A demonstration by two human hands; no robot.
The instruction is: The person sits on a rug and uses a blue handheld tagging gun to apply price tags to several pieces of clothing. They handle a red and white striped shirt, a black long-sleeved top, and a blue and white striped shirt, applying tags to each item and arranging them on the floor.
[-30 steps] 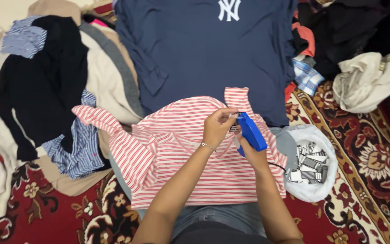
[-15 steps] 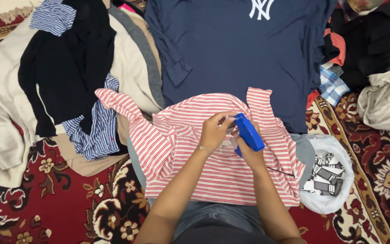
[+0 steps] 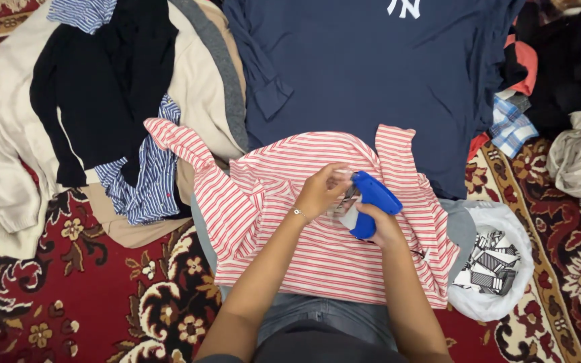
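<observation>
**Tagging gun at the striped shirt**

The blue tagging gun (image 3: 371,205) sits in your right hand (image 3: 382,225), which is closed around its grip, with the nose pointing at the shirt collar. Your left hand (image 3: 321,191) pinches the fabric and a small tag there, so the cloth is steady. The red-and-white striped shirt (image 3: 290,228) lies on your lap, and a white bag of tags (image 3: 495,265) is just beside it.

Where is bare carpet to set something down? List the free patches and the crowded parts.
Free: patterned carpet at lower left, between the beige garment and the striped shirt; a strip at far right beyond the white bag. Crowded: the clothes pile and navy shirt above.
</observation>
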